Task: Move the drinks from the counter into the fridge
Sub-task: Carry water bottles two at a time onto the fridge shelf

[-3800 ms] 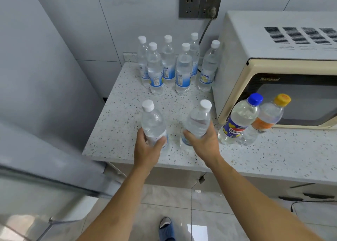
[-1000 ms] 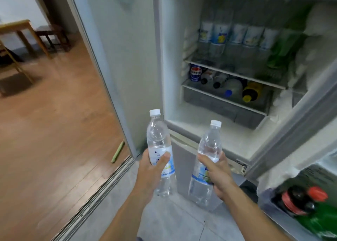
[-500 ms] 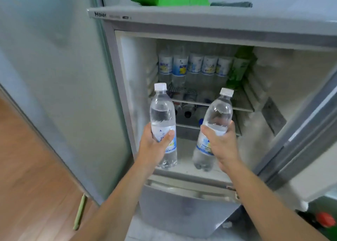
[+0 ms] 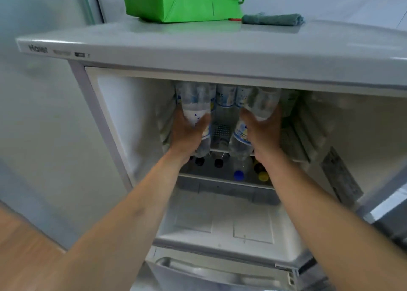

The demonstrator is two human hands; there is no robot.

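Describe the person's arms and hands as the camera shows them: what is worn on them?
Nothing is worn. Both forearms are bare up to the frame's edge, with no sleeves showing. The left hand and right hand have no gloves, and no watch or rings are visible.

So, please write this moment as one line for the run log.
stage: placing | left hand: holds left water bottle | right hand: holds right water bottle | place: fridge upper shelf | released: not yet
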